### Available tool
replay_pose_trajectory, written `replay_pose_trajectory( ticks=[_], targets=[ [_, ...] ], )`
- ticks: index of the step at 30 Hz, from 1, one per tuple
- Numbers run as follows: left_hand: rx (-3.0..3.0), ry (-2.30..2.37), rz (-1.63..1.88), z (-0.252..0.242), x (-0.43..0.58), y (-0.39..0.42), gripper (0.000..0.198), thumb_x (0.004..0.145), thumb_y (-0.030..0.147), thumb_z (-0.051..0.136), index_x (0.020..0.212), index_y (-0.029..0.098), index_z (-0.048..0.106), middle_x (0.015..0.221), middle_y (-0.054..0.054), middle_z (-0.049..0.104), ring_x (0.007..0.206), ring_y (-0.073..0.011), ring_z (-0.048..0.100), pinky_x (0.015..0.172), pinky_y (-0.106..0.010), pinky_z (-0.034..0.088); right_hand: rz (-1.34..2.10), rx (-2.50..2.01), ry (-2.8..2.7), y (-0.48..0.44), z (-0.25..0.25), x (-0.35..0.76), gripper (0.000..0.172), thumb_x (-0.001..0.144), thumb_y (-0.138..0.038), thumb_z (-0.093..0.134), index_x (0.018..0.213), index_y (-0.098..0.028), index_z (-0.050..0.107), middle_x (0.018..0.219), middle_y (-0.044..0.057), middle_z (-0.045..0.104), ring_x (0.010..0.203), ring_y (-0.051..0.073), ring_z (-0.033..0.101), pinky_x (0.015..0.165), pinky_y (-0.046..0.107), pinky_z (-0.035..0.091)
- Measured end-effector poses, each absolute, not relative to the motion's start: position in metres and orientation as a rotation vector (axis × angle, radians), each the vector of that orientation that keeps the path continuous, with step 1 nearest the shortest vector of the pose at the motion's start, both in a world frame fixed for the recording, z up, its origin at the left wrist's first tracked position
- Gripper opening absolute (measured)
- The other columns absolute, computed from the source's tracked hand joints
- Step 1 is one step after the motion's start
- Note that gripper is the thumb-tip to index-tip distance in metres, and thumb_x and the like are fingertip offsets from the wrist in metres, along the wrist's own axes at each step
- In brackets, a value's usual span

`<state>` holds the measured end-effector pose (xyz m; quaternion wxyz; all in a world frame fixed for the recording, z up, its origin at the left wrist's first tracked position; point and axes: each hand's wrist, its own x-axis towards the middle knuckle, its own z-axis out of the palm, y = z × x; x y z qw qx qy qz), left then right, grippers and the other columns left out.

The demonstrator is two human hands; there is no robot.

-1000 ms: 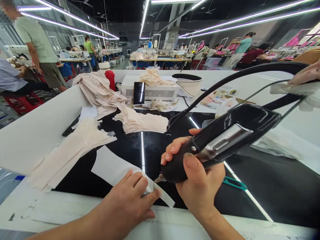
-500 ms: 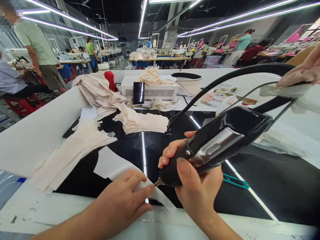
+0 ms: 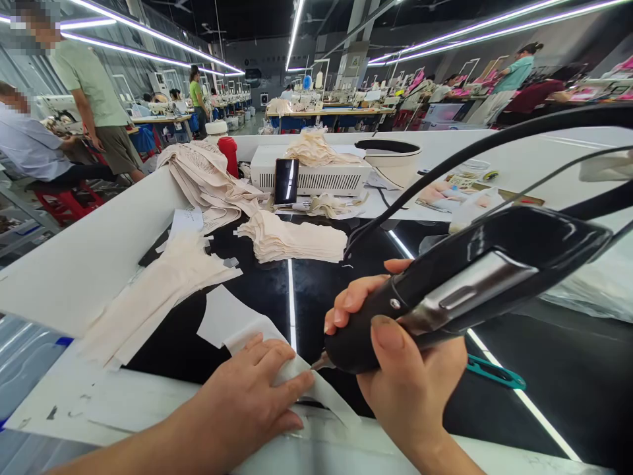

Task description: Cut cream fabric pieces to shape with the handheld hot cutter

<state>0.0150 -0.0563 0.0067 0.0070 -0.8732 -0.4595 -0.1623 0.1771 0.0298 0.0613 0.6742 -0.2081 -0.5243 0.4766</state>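
Observation:
My right hand (image 3: pixel 405 376) is wrapped around a black corded hand tool (image 3: pixel 459 290) with a metal lever along its side. The thumb lies over the lever's lower end. The tool slants down to the left, and its narrow metal tip (image 3: pixel 322 361) is at the edge of a white fabric piece (image 3: pixel 222 316). My left hand (image 3: pixel 257 382) lies on that piece with fingers extended, the index fingertip close beside the metal tip. Whether the tip touches the fabric I cannot tell. Under the piece is a glossy black work surface (image 3: pixel 257 277).
Stacked cream pieces (image 3: pixel 299 241) lie ahead, with more cream fabric (image 3: pixel 148 297) at left. A phone (image 3: pixel 286 181) leans against a white vented box (image 3: pixel 311 175). A teal tool (image 3: pixel 497 373) lies right. The tool's black hose (image 3: pixel 425 178) arches overhead. People (image 3: pixel 93 99) are beyond the left panel.
The view has shifted slightly left, so most things appear farther right. The tool's rear end looks lower and nearer. Its tip stays beside my left index finger.

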Motion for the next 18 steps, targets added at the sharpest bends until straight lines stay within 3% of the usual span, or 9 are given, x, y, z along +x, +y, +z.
replay_pose_trajectory(
  ticks=[5,18],
  targets=[
    [-2.716,-1.439,-0.557,0.008,0.018,-0.055,0.062,0.082,0.040,0.090,0.132,0.020,0.059,0.121,-0.012,0.066,0.105,-0.0293,0.067,0.096,-0.048,0.061,1.082,-0.449,-1.177,0.034,0.061,0.171,0.040,0.085,-0.043,0.084,0.114,-0.029,0.060,0.077,-0.005,0.066,0.054,0.017,0.062,0.047,0.031,0.054],
    [-2.703,-1.448,-0.647,-0.002,0.022,-0.054,0.061,0.083,0.045,0.088,0.131,0.020,0.060,0.122,-0.013,0.067,0.109,-0.0299,0.067,0.100,-0.052,0.059,1.091,-0.456,-1.205,0.040,0.064,0.161,0.039,0.086,-0.042,0.083,0.114,-0.029,0.059,0.075,-0.005,0.065,0.053,0.017,0.062,0.048,0.033,0.054]
  ],
)
